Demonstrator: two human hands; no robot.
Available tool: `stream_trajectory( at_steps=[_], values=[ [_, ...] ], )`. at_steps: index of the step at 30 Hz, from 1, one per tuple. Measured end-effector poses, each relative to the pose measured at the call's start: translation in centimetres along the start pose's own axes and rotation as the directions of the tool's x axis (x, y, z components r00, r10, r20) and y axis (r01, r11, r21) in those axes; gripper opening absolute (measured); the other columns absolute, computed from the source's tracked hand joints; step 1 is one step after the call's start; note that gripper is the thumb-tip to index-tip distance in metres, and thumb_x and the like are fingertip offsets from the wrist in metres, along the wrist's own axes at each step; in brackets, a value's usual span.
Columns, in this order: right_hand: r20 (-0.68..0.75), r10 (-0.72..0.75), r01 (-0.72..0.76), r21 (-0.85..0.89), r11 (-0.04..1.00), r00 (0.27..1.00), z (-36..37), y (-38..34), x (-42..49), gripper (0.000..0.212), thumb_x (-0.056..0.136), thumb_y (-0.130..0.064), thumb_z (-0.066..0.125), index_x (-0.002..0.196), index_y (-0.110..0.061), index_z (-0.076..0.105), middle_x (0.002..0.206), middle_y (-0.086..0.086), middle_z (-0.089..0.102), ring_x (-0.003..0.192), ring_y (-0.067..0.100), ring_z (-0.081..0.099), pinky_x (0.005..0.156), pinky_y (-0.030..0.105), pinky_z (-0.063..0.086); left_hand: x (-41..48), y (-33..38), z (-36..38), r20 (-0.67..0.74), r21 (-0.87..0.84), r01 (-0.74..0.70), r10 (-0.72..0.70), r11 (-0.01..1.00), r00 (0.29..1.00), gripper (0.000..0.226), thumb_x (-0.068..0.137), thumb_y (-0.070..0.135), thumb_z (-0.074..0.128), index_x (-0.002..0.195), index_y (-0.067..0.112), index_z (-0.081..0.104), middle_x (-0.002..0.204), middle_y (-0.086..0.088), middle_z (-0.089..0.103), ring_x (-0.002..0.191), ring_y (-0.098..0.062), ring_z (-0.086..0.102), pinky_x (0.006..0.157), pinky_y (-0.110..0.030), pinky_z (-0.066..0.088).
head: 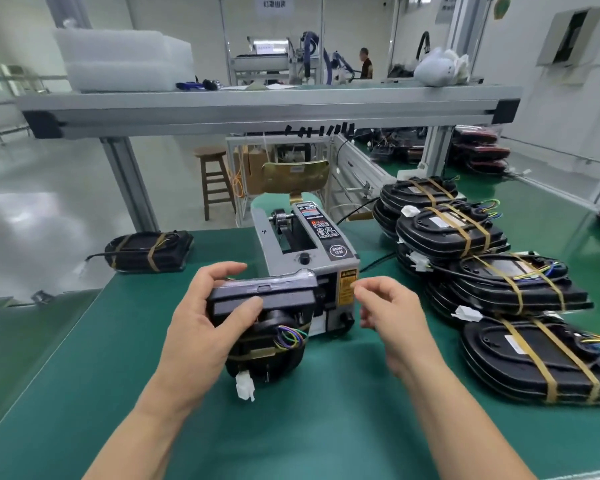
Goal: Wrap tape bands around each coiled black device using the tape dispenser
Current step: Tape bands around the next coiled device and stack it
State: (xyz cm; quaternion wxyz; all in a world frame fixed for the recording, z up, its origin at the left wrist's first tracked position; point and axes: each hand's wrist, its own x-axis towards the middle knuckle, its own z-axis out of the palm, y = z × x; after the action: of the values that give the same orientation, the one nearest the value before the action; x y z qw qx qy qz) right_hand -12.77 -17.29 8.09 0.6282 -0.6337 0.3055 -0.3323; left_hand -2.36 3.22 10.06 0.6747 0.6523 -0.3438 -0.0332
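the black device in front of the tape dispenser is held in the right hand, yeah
No. The head view shows the left hand gripping the black device in front of the tape dispenser; the right hand is beside it, at the dispenser's front.

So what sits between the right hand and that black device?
The front end of the tape dispenser, with its yellow warning label, in the head view.

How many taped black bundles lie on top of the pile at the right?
4, in a row: nearest device, second device behind it, third device, and farthest device. Others lie stacked beneath, partly hidden.
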Motion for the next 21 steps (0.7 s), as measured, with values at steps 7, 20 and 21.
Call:
stream_trajectory(
  at_steps=[7,20,21],
  values=[
    [-0.003,0.201,-0.199,0.134,0.971,0.98,3.1,1.6,-0.1,0.011,0.091,-0.004,0.063,0.082,-0.006,0.068,0.071,0.005,0.061,0.048,0.007,0.049,0.042,0.017,0.043,-1.0,-0.7,-2.1,-0.134,-0.05,0.009,-0.016,0.999,0.991,0.04,0.066,0.047,0.074,0.104,0.04,0.063,0.095,0.005,0.068,0.086,-0.01,0.065,0.083,-0.028,0.05],
    [-0.056,0.276,-0.255,0.24,0.937,0.96,5.2,0.9,-0.5,0.02,0.09,-0.009,0.071,0.071,-0.006,0.063,0.064,0.006,0.06,0.039,0.005,0.047,0.039,0.017,0.042,-1.9,-0.6,-2.0,-0.215,-0.049,-0.016,0.005,0.999,0.977,0.03,0.081,0.023,0.076,0.102,0.039,0.061,0.093,0.012,0.069,0.084,-0.003,0.065,0.074,-0.011,0.049],
    [-0.056,0.282,-0.261,0.243,0.934,0.958,5.2,0.8,-0.5,0.02,0.089,-0.009,0.071,0.072,-0.006,0.063,0.064,0.006,0.06,0.039,0.005,0.047,0.039,0.017,0.042,-1.9,-0.5,-2.0,-0.21,-0.046,-0.018,0.008,0.999,0.978,0.029,0.083,0.021,0.075,0.102,0.039,0.061,0.093,0.012,0.069,0.084,-0.002,0.066,0.073,-0.011,0.05]
  ],
)
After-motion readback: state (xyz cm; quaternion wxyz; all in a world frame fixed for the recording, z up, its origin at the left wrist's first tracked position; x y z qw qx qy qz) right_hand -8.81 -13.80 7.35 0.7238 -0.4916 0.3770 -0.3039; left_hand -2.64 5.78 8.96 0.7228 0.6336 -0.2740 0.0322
